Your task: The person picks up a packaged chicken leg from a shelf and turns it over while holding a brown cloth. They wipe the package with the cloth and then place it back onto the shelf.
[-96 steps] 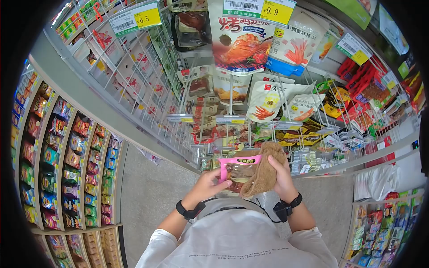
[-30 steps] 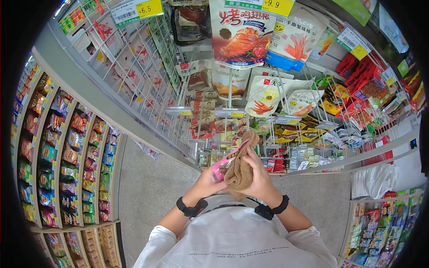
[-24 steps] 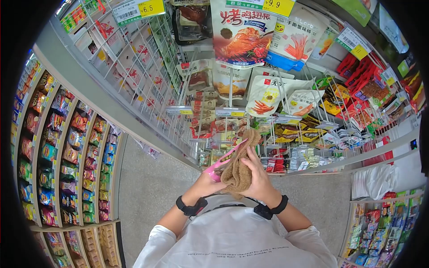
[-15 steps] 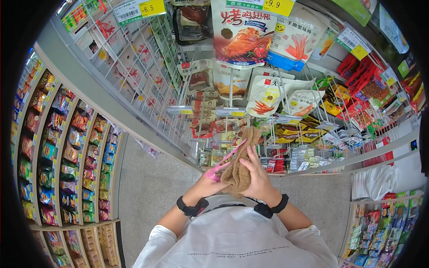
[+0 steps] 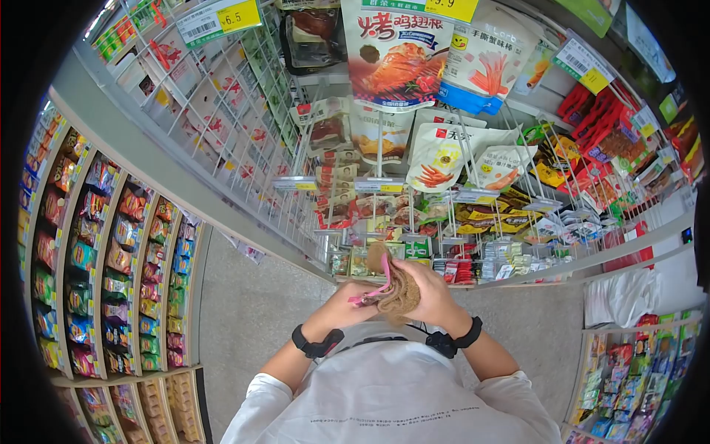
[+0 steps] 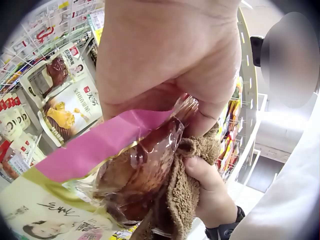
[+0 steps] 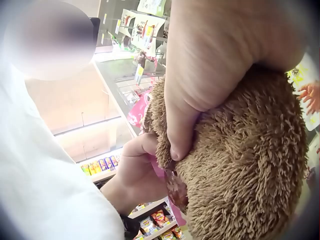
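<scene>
The left hand [image 5: 342, 305] pinches one end of a pink-edged clear package [image 6: 145, 165] with brown food inside; in the left wrist view its fingers close on the package's edge. The right hand [image 5: 433, 294] grips a folded brown fluffy cloth [image 7: 245, 155], thumb pressed into the pile. In the head view the cloth [image 5: 403, 296] lies against the package's right side, both between the two hands in front of the white shirt. The package is seen nearly edge-on there, and the cloth covers part of it.
A wire rack ahead holds hanging food packs [image 5: 399, 63], with price tags [image 5: 220, 22] above. Shelves of snack bags [image 5: 111, 259] stand at the left. White plastic bags [image 5: 621, 298] hang at the right above another stocked shelf. Grey floor [image 5: 251, 311] lies below.
The package and cloth have tilted and sit lower, nearer the shirt. The right hand has turned, its fingers now over the cloth's upper part. Both hands keep their holds.
</scene>
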### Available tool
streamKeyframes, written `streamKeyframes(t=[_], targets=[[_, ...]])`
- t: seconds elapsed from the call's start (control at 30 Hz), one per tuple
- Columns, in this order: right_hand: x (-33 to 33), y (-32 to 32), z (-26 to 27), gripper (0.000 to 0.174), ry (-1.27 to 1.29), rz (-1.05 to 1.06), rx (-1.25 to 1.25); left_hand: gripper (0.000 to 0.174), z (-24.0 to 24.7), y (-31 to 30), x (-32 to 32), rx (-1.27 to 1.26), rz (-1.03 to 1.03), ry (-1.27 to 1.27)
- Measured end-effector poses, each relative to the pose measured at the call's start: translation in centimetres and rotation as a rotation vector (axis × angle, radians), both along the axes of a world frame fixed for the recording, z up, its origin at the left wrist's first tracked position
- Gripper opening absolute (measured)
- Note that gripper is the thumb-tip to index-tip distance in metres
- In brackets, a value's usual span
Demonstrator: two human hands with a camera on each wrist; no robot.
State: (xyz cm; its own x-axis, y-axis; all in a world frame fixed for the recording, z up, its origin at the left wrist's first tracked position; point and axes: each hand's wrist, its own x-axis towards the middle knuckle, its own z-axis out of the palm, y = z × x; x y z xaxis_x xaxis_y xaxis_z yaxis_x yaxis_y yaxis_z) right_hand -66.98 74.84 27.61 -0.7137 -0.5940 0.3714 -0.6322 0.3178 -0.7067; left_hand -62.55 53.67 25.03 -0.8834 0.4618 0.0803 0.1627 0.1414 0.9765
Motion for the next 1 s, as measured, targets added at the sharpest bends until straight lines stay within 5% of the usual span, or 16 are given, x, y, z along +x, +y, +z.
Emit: streamKeyframes(t=[0.33, 0.47, 0.87, 0.93, 1.0], targets=[[0.0, 0.2, -1.1, 0.058, -0.105, -0.019, -0.052, 0.051, -0.2, 0.6, 0.0, 0.112, 0.058, -0.063], [0.1, -0.1, -0.8, 0.056, -0.153, -0.034, -0.096, 0.041, 0.2, 0.6, 0.4, 0.171, 0.102, -0.205], [0.1, -0.2, -1.2, 0.053, -0.093, -0.065, -0.104, 0.026, 0.9, 0.5, 0.4, 0.031, 0.21, -0.05], [0.2, -0.1, -1.2, 0.052, -0.095, -0.064, -0.107, 0.023, 1.4, 0.8, -0.2, 0.023, 0.306, 0.296], [0.2, 0.0, -1.2, 0.051, -0.095, -0.064, -0.109, 0.023, 1.7, 0.8, 0.0, 0.032, 0.311, 0.264]])
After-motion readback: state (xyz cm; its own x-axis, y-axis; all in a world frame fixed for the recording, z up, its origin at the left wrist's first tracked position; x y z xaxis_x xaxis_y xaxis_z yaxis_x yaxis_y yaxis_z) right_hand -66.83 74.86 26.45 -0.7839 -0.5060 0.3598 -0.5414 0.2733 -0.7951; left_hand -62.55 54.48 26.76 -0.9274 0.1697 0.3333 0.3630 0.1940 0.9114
